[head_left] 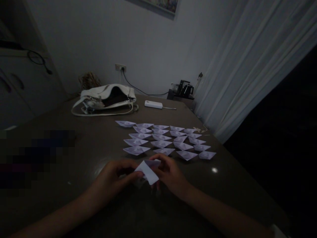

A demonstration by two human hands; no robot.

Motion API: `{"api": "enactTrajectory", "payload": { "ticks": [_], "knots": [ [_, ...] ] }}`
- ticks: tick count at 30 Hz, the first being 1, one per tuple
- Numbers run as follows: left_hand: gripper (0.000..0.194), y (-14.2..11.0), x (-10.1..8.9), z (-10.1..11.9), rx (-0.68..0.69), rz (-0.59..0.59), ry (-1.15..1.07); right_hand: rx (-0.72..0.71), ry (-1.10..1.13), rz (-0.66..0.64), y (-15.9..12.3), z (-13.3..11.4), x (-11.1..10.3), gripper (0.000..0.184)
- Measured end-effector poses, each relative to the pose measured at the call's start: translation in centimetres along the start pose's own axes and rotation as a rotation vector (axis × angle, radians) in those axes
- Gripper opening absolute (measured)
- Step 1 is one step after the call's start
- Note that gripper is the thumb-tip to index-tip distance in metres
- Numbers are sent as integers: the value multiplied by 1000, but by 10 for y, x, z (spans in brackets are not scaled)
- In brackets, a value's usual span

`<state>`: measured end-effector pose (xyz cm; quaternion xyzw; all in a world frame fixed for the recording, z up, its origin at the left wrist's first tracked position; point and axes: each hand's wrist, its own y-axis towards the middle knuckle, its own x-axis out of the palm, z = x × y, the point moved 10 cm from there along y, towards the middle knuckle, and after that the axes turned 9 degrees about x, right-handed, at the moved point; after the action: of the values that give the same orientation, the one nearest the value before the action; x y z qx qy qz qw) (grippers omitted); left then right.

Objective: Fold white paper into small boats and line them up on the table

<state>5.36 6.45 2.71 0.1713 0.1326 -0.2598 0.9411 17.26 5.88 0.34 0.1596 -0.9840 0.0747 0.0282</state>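
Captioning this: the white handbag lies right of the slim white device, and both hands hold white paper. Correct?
No: the head view shows the white handbag left of the slim white device. Left hand and right hand hold white paper.

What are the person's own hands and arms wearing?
No glove, ring or watch is visible on the left hand or right hand. The left forearm looks uncovered; a pale sleeve edge shows on the right arm.

We have open tabletop (pixel 84 138) left of the paper boats (pixel 160 144). Their packed rows block a low pass ahead. Beyond them, a bare strip runs across, then the white bag (pixel 109 94) and white device (pixel 153 104) obstruct the far side.
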Motion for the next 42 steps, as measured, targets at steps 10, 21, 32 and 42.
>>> {"api": "enactTrajectory", "payload": {
  "ticks": [10, 21, 32, 42],
  "knots": [
    [29, 3, -5, -15, -124, 73, -140, -238, -144, 151, -18, -30, -9, 40],
    [22, -2, 21, -9, -103, -118, -133, -151, -52, 112, -9, -15, -10, 18],
    [20, -10, 1, 44, 411, 42, 491, -120, -58, 54, -6, -6, -2, 23],
    [10, -11, 6, 42, 418, 23, 503, -64, -103, 36, -8, -8, 6, 33]
  ]
}}
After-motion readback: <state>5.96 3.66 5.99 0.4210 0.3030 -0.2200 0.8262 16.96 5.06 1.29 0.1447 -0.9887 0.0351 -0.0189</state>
